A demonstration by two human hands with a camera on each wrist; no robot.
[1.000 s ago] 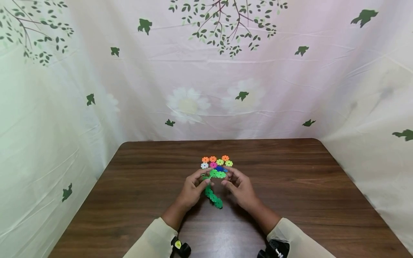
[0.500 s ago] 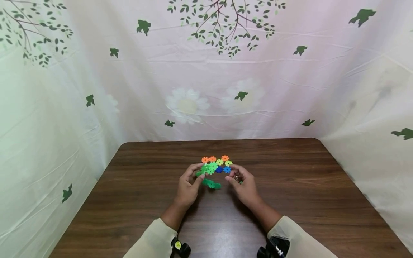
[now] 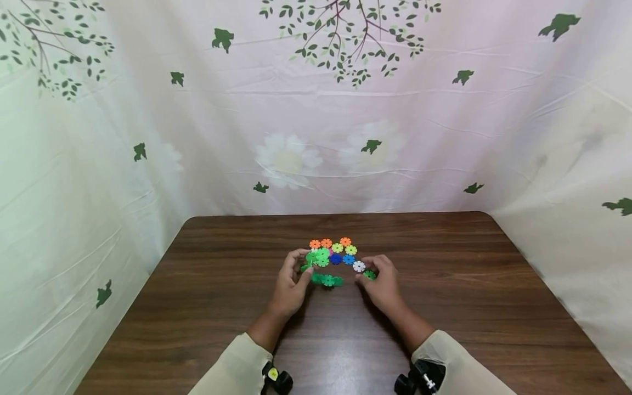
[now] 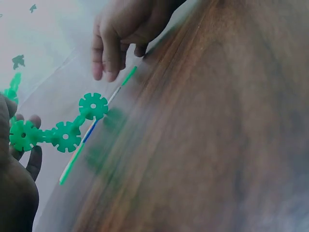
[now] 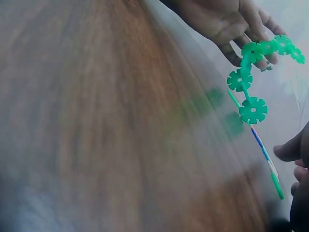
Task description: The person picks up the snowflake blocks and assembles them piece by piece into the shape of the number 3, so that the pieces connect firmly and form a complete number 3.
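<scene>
My left hand (image 3: 290, 285) pinches a chain of green notched linking discs (image 3: 322, 257) between thumb and fingers. The chain bends round, and its lower end (image 3: 327, 280) hangs over the table in front of the fingers. In the left wrist view, linked discs (image 4: 65, 137) run out from the fingers, joined edge to edge. My right hand (image 3: 382, 285) hovers low at the right with loosely bent fingers and nothing in them. Close to its fingertips lie a white disc (image 3: 359, 266) and a green disc (image 3: 369, 275), the green one partly covered by the hand.
Loose discs lie on the brown table (image 3: 444, 263) beyond the hands: orange (image 3: 345, 241), yellow (image 3: 337, 248), dark blue (image 3: 336, 259) and lighter blue (image 3: 348, 259). The chain partly hides others. A printed curtain (image 3: 316, 120) surrounds the table's back and sides.
The left hand has turned the green chain and shifted it slightly left. My right hand has drawn away from the chain to the right, uncovering the white and green discs.
</scene>
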